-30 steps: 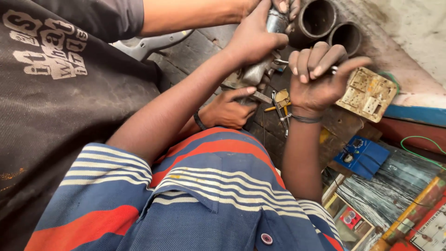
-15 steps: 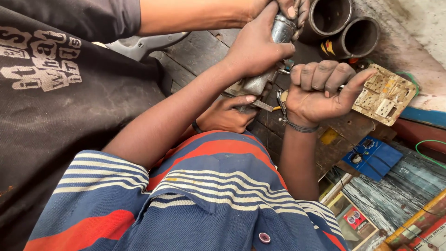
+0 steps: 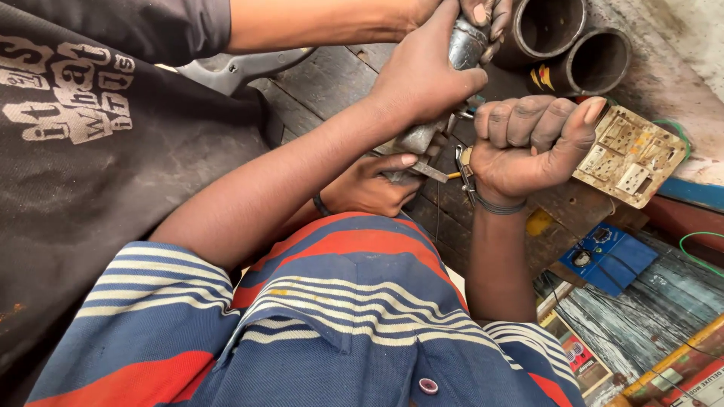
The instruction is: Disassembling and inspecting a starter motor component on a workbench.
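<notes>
A grey metal cylindrical part [image 3: 452,83] sits just above the centre of the frame, slanting from the upper right down toward the middle, over a dark wooden worktop [image 3: 324,75]. The left hand [image 3: 422,79] wraps it at mid-length, fingers curled fully round it. Just to the right, the right hand [image 3: 528,143] is clenched into a tight fist with a dark band at the wrist; what it grips is hidden inside the fingers, though a thin yellow-tipped tool [image 3: 452,175] shows beside the wrist. A co-worker's hand [image 3: 486,19] at the top edge steadies the upper end of the part, and another hand [image 3: 369,185] below the centre touches its lower end. Behind, at the upper right, two dark pipe sections [image 3: 581,45] lie side by side with open mouths. A beige switch plate [image 3: 630,154] rests at the right, and a blue box [image 3: 603,256] lies lower right. A striped shirt [image 3: 317,324] fills the foreground.
</notes>
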